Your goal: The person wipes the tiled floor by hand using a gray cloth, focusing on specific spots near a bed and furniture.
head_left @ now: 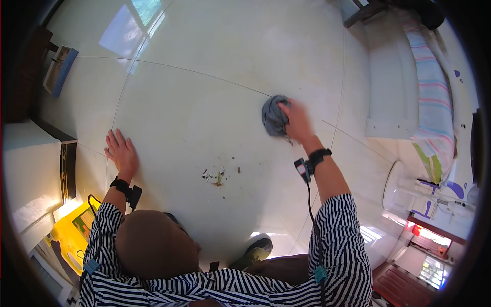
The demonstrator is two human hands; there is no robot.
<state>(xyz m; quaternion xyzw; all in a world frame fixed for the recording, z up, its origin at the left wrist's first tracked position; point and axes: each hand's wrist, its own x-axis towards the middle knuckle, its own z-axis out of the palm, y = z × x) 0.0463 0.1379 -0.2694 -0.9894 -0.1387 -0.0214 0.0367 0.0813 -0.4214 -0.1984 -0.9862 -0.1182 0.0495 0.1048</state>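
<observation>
My right hand (299, 121), slightly blurred, grips a bunched grey cloth (274, 117) against the pale tiled floor (184, 103). My left hand (122, 151) rests palm down on the tiles at the left, its fingers spread and nothing in it. Between the hands and closer to my body lies a small scatter of debris (218, 178), with dry yellowish bits, white scraps and dark crumbs. The debris is apart from the cloth. Both wrists wear black straps with small devices, and a cable runs up my right arm.
At the left are a yellow plastic container (73, 234), a dark-trimmed white furniture corner (69, 169) and a shallow blue-edged box (61, 71). Striped fabric (433, 88) covers a low white structure at the right, near a round white base (393, 188). My bent knee (153, 245) is below.
</observation>
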